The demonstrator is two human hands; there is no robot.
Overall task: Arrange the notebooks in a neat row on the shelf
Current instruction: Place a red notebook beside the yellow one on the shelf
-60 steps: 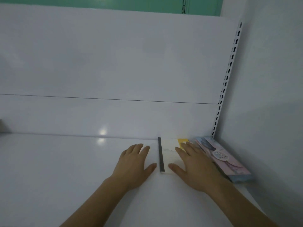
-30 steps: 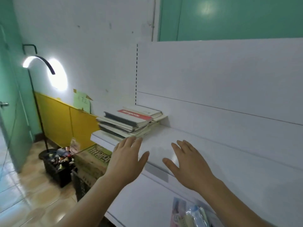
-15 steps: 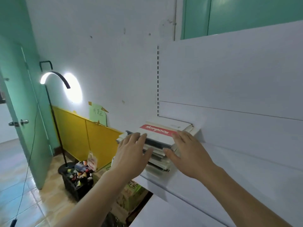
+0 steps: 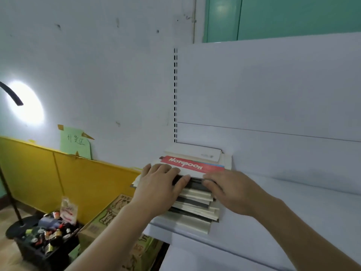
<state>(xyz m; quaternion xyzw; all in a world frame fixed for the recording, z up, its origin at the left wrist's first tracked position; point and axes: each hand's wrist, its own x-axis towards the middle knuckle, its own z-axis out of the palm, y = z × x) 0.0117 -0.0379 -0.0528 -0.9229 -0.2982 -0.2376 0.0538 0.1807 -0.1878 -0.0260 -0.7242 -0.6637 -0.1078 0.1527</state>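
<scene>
Both hands are on the stack of notebooks (image 4: 192, 200) at the left end of the white shelf (image 4: 293, 208) — the pile lies flat and untidy, edges fanned out toward the camera. The left hand (image 4: 158, 186) lays its fingers over the near edge of the top notebook (image 4: 192, 166), the one with the red "Notebook" band, thumb by the dark cover beneath. The right hand (image 4: 232, 192) touches the same edge with curled fingertips — whether either hand truly pinches it, I cannot tell. Below, a black crate (image 4: 46, 241) of small items sits beside a cardboard box (image 4: 115, 216).
</scene>
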